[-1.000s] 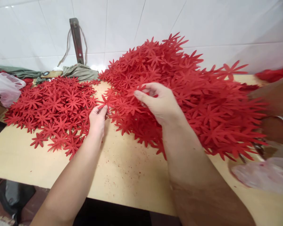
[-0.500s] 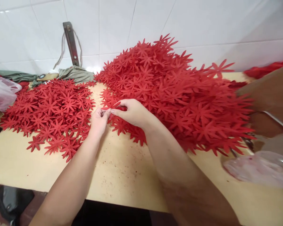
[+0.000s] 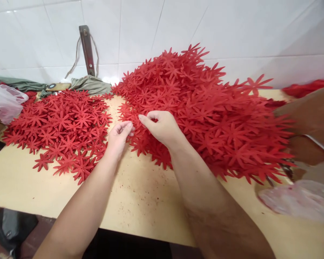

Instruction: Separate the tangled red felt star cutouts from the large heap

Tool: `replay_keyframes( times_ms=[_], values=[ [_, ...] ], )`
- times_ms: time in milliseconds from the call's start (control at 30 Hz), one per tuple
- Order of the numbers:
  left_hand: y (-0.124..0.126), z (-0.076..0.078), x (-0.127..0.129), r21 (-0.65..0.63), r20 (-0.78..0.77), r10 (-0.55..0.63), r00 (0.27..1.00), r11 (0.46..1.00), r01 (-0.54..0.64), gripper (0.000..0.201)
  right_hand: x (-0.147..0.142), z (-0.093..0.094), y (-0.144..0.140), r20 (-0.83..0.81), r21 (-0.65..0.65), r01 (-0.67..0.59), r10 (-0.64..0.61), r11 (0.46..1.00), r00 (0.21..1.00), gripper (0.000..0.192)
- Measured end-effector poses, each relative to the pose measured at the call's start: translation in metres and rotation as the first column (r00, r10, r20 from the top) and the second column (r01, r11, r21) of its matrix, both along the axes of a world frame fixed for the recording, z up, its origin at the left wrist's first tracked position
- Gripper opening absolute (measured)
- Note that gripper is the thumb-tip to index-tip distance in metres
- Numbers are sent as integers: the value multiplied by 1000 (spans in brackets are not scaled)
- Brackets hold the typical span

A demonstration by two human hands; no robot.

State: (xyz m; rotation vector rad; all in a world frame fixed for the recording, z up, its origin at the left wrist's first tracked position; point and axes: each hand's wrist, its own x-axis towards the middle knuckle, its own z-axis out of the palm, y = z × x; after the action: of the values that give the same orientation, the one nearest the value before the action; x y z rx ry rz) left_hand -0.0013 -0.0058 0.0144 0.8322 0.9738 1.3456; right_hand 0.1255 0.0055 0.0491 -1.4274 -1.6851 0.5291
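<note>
Both hands pinching at the near-left edge of the big red heap (image 3: pixel 199 115): the left hand (image 3: pixel 118 136) has its fingers curled narrow onto a flower cutout, and the right hand (image 3: pixel 162 127) has thumb and forefinger nipped together just beside it. Whether either has one lifted, I cannot tell. The flat pile (image 3: pixel 59 126) lies left on the table (image 3: pixel 140 201).

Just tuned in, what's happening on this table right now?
A person is working at the near edge of a big heap of red flower-shaped cutouts. The left hand and right hand meet there, fingers picking at the cutouts; whether either grip has closed on one is unclear. A flatter pile of the same cutouts lies spread to the left on the table. Plastic bags sit at both edges.
</note>
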Motion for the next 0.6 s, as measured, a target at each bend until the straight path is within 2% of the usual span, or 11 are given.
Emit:
replay_keyframes(
  times_ms=[100,200,400,600],
  values=[
    [-2,1,1,50,30,-8,1000,999,7,19,-4,2,-1,-97,-68,-124,117,990,988,25],
    [-1,-1,0,141,22,-22,1000,990,18,18,-7,3,-2,-190,-144,-192,164,971,968,17],
    [6,-7,-3,205,0,-33,999,978,32,12,-5,0,-4,-348,-186,-321,243,929,905,31],
    [2,-4,-2,176,-2,-4,1000,984,4,7,-6,-2,-4,-342,-202,-360,278,911,898,29]
  ],
)
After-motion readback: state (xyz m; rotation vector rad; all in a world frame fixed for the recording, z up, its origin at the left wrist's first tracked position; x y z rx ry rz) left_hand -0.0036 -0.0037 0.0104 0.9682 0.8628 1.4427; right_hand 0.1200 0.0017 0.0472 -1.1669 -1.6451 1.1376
